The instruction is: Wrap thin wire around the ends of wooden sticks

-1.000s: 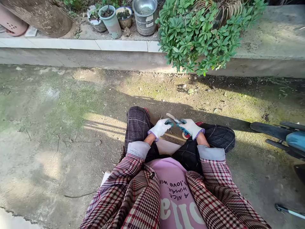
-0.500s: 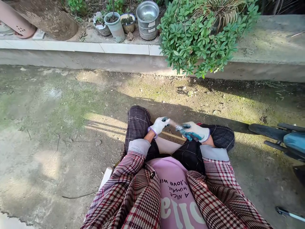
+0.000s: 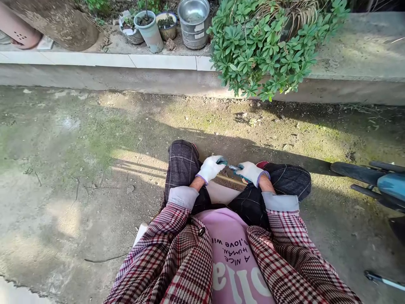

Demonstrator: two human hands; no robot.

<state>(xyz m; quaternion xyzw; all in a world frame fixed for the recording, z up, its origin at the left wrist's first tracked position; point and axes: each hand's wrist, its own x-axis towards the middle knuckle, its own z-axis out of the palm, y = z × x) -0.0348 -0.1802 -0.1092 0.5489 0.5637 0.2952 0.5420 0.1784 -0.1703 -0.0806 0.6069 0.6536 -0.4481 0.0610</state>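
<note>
I sit low with my knees apart, in dark checked trousers, over a concrete yard. Both hands wear white gloves with blue-green palms. My left hand (image 3: pixel 211 168) is closed in a fist just above my left knee. My right hand (image 3: pixel 249 172) is closed too, a short way to the right. Between them runs a small, thin metallic object (image 3: pixel 232 167), gripped at both ends; I cannot tell what it is. A thin stick (image 3: pixel 230 180) lies on the ground under my hands.
A raised concrete ledge (image 3: pixel 158 62) crosses the back, carrying small plant pots (image 3: pixel 148 25), a steel pot (image 3: pixel 193 17) and a leafy green bush (image 3: pixel 265 42). Part of a dark vehicle (image 3: pixel 376 179) juts in at the right. Mossy ground spreads to the left.
Half a second ago my right hand was turned palm-out and farther right with the object blurred; now both hands are drawn closer together, knuckles up.
</note>
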